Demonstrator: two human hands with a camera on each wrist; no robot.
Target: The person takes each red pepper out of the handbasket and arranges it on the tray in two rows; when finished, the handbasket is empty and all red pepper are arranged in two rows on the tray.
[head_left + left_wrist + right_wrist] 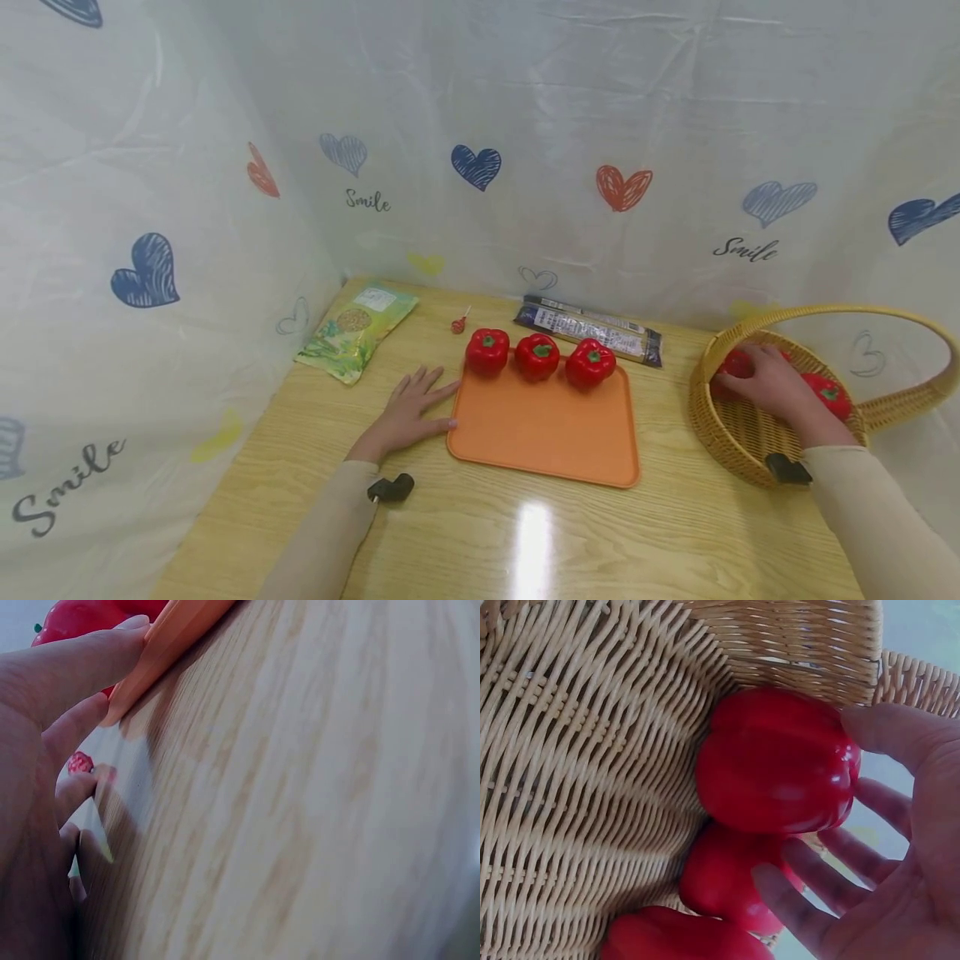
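Inside the wicker basket (pixel 708 425) on the right, my right hand (pixel 780 392) reaches over a red bell pepper (pixel 776 761). The thumb is at the pepper's edge and the other fingers spread loosely beside it; firm contact is hard to tell. A second bell pepper (pixel 724 877) and a third bell pepper (pixel 679 937) lie close by in the basket. My left hand (pixel 401 417) rests with spread fingers on the table, thumb and index fingertips at the left rim of the orange tray (pixel 540 433). Three red bell peppers (pixel 537 357) sit in a row along the tray's far edge.
A green and yellow bag (pixel 356 333) lies at the back left, with a small red lollipop (pixel 458 325) to its right. Behind the tray lie long dark packets (pixel 592 329). The basket's tall handle (pixel 847 308) arches over it. Printed plastic sheeting hangs around the table.
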